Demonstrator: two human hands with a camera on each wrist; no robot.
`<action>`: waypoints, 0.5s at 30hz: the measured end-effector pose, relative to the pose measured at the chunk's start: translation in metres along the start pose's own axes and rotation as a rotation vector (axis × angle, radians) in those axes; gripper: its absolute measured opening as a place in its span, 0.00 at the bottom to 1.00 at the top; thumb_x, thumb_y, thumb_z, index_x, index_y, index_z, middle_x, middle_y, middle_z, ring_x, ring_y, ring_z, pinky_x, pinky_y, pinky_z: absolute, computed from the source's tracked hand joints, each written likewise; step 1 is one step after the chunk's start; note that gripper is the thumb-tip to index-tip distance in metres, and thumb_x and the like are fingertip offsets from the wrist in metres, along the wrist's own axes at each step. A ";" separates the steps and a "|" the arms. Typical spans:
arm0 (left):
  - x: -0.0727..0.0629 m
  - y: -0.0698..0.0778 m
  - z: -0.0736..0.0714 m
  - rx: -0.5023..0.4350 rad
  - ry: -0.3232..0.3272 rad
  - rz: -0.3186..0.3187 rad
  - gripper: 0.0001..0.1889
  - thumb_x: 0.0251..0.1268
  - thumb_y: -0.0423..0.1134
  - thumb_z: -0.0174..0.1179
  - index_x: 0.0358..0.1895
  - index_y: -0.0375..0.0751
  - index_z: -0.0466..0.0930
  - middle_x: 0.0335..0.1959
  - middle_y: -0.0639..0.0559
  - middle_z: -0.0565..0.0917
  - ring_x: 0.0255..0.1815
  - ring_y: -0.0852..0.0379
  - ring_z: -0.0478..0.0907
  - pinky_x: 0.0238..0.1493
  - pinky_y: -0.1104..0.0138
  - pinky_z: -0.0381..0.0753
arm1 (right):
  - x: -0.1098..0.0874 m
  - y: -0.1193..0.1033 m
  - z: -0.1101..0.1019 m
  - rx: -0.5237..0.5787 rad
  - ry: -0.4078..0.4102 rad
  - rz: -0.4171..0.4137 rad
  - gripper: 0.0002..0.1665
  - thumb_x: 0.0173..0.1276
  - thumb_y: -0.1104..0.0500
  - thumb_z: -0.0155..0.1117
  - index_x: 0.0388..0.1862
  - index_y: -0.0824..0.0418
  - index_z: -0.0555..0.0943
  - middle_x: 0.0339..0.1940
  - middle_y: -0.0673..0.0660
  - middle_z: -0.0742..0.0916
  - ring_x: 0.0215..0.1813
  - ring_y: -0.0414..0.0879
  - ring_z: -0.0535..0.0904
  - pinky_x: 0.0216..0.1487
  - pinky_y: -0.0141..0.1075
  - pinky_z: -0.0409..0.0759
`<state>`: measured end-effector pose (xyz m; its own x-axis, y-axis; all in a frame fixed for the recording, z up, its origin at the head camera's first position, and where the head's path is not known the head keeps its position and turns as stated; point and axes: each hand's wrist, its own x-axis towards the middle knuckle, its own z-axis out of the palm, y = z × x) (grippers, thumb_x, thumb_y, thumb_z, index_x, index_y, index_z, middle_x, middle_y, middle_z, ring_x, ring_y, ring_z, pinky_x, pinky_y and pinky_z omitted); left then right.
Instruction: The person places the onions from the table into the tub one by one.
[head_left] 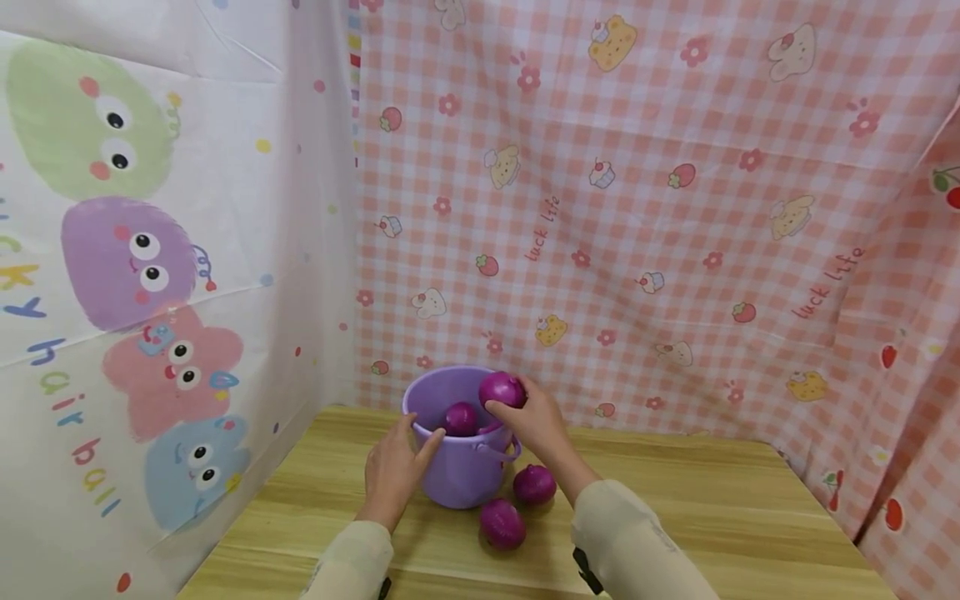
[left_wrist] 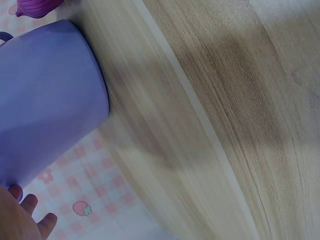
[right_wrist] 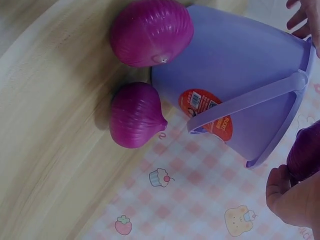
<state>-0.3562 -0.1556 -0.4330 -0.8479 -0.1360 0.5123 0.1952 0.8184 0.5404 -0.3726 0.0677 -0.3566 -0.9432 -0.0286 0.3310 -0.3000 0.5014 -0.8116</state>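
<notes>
A purple bucket point(head_left: 462, 471) stands upright on the table, its handle point(right_wrist: 245, 102) hanging down on the right side. My left hand point(head_left: 393, 467) holds the bucket at the near left of its rim, fingers and thumb spread around it. In my right hand point(head_left: 538, 421) is a purple-red onion point(head_left: 501, 389), gripped above the right part of the rim. Inside the bucket another onion point(head_left: 461, 418) shows. Two more onions lie on the table by the bucket: one in front point(head_left: 502, 524), one at its right point(head_left: 535, 484).
The wooden table point(head_left: 675, 517) reaches back to a pink checked cloth point(head_left: 637, 250) hanging behind it. At the left hangs a white cloth point(head_left: 300, 208) with cartoon figures. A red label point(right_wrist: 220, 127) is stuck to the bucket's side.
</notes>
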 end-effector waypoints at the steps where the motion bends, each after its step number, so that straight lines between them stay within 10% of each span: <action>1: 0.000 0.000 0.000 0.000 0.001 0.000 0.37 0.68 0.65 0.55 0.64 0.36 0.73 0.59 0.35 0.79 0.58 0.37 0.77 0.56 0.44 0.74 | 0.001 0.000 0.000 -0.003 0.002 -0.004 0.41 0.62 0.45 0.73 0.69 0.61 0.72 0.60 0.62 0.81 0.56 0.56 0.81 0.54 0.50 0.81; 15: 0.001 -0.001 0.003 0.006 0.021 0.012 0.37 0.68 0.65 0.54 0.64 0.36 0.73 0.58 0.35 0.80 0.56 0.37 0.79 0.54 0.44 0.76 | -0.001 0.003 -0.003 -0.008 0.012 0.023 0.42 0.66 0.47 0.69 0.73 0.61 0.68 0.66 0.66 0.77 0.66 0.61 0.74 0.64 0.55 0.72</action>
<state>-0.3583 -0.1552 -0.4353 -0.8347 -0.1377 0.5332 0.2028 0.8234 0.5300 -0.3721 0.0714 -0.3579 -0.9481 -0.0068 0.3178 -0.2769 0.5085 -0.8153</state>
